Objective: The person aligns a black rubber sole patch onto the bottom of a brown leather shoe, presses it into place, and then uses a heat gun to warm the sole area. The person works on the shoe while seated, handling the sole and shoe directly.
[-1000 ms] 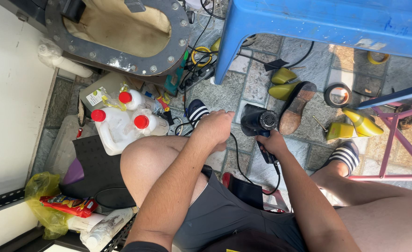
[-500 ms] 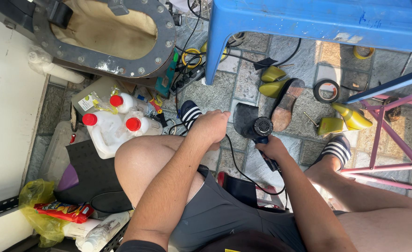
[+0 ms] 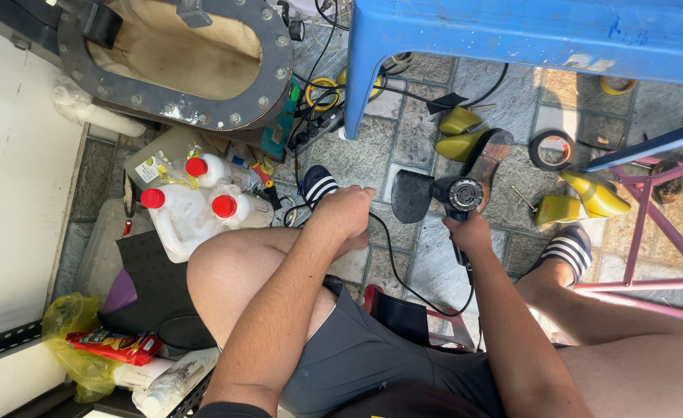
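- Head view, arms: both bare forearms reach up from the bottom edge towards 12 o'clock, the person seated with knees spread over a stone-tiled floor [image 3: 426, 263].
- Left hand [image 3: 345, 213]: it sits just past the left knee, knuckles up and fingers curled down into a loose fist. Whether the grip encloses anything cannot be told; a black cable [image 3: 391, 259] runs out from beside it at about 4 o'clock.
- Right hand [image 3: 469, 232]: wrist straight, fingers wrapped tight round the handle of a black heat gun [image 3: 459, 193], so the grip is closed on it. The tool's round barrel end faces the camera at 12 o'clock from the hand.
- The heat gun sits near the middle of the view, over the floor between the two feet in striped socks. A dark flat piece [image 3: 412, 195] lies just at its 9 o'clock, a dark shoe sole [image 3: 490, 155] at 1 o'clock.
- Around: olive-yellow shoe forms [image 3: 465, 131] at 12 o'clock from the tool, more [image 3: 581, 201] at 3 o'clock, and a roll of tape [image 3: 552, 149] between them. A blue plastic stool [image 3: 527, 31] stands at the top.
- White jugs with red caps [image 3: 194, 213] stand at 9 o'clock from the left hand.
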